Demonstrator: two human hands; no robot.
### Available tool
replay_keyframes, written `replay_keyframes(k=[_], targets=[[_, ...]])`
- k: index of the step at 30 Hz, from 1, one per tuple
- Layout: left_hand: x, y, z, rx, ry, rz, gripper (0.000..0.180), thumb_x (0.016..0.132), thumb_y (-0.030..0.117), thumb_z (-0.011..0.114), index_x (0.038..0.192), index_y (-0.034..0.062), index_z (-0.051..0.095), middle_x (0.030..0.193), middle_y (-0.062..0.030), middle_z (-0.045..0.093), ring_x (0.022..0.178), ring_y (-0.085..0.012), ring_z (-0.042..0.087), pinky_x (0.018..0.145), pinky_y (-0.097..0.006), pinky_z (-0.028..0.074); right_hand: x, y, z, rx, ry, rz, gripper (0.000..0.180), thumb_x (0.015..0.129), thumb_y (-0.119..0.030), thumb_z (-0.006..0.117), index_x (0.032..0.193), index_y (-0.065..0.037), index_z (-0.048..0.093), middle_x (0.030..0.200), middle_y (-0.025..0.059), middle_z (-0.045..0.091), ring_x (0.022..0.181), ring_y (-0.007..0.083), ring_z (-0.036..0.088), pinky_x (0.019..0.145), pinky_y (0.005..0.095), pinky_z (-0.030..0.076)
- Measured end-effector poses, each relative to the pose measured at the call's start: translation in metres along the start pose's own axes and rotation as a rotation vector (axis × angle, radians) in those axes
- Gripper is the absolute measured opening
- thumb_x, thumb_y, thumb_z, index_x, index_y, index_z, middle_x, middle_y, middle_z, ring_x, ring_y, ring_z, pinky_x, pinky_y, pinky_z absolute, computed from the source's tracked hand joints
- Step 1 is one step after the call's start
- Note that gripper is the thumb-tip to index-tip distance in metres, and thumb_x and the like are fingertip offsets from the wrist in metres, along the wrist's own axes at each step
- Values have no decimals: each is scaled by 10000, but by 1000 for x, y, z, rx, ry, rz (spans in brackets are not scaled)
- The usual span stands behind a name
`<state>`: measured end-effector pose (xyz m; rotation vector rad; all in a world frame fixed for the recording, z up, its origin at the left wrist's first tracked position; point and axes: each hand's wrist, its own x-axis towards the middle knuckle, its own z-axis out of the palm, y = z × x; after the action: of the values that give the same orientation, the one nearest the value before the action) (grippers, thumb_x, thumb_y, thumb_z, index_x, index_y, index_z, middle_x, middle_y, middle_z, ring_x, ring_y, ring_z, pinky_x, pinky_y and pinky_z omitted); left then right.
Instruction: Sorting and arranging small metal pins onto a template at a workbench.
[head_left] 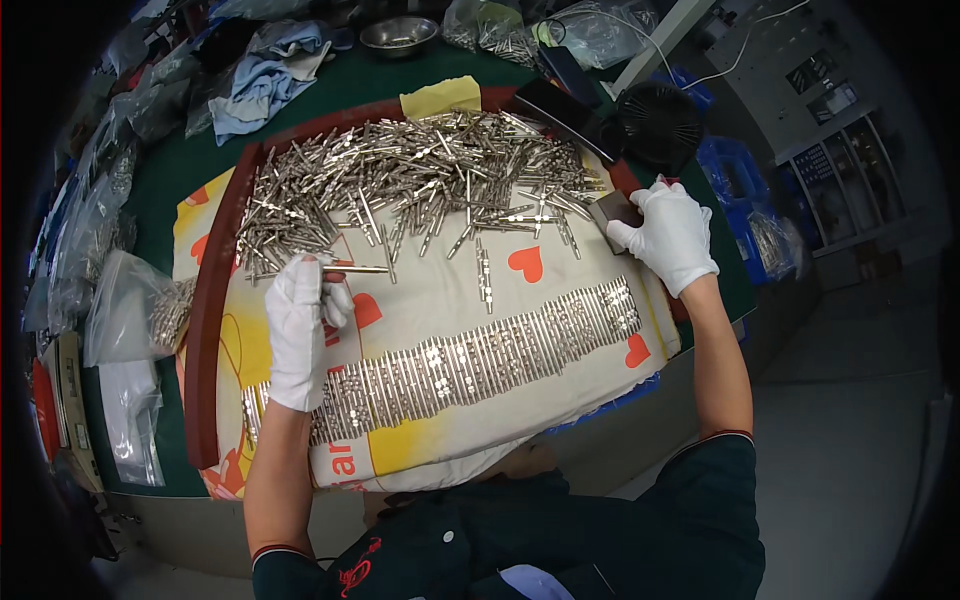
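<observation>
My left hand [300, 325], in a white glove, is closed with a slim metal shaft [358, 269] pinched between its fingertips. The shaft points right, just below the heap. At the tray's right side, my gloved right hand [672, 232] grips a small grey block [606, 209], which its fingers partly cover. A large jumbled heap of metal shafts [420, 170] lies along the far part of the cloth. Nearer me, a long slanting row of shafts [470, 362] lies side by side, its left part behind my left wrist. One loose shaft [485, 277] sits between heap and row.
A dark red wooden rail [215, 330] edges the patterned cloth [420, 290]. A phone [568, 118] and a black fan [657, 125] stand at the far right. Plastic bags [128, 310] lie left. A metal bowl [400, 35] and blue cloth [265, 90] sit behind.
</observation>
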<state>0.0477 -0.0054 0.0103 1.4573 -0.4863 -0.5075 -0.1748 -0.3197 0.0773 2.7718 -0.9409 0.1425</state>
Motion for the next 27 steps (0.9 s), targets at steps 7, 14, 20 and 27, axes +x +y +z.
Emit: replay_keyframes(k=[7, 14, 20, 27], targets=[[-1, -2, 3, 8, 2, 2, 383, 1040, 344, 468, 928, 9, 618, 629, -50, 602, 485, -57, 470, 474, -194, 365, 4, -9, 28, -157, -14, 128, 547, 701, -524, 725, 830, 7, 713, 878, 202, 664, 884, 351, 608, 778, 447, 484], [-1, -3, 3, -9, -19, -6, 371, 1037, 352, 480, 942, 15, 601, 648, -58, 612, 498, -63, 485, 484, -197, 374, 6, -9, 14, 122, 78, 24, 494, 611, -295, 793, 1012, -29, 678, 987, 162, 648, 975, 335, 588, 850, 431, 485], [-3, -3, 3, -84, -51, -38, 371, 1039, 337, 481, 908, 14, 606, 649, -57, 624, 494, -62, 498, 475, -194, 374, 0, -14, 16, 235, 70, -380, 605, 632, 26, 604, 1229, -71, 612, 1203, 163, 591, 1130, 365, 533, 933, 429, 455], [-2, 0, 8, -129, -84, -49, 356, 1036, 311, 479, 889, 9, 596, 659, -67, 615, 528, -77, 526, 485, -210, 408, -18, -30, 30, 326, 96, 44, 858, 666, -415, 816, 1290, 85, 504, 1212, 241, 614, 1092, 392, 606, 913, 459, 487]])
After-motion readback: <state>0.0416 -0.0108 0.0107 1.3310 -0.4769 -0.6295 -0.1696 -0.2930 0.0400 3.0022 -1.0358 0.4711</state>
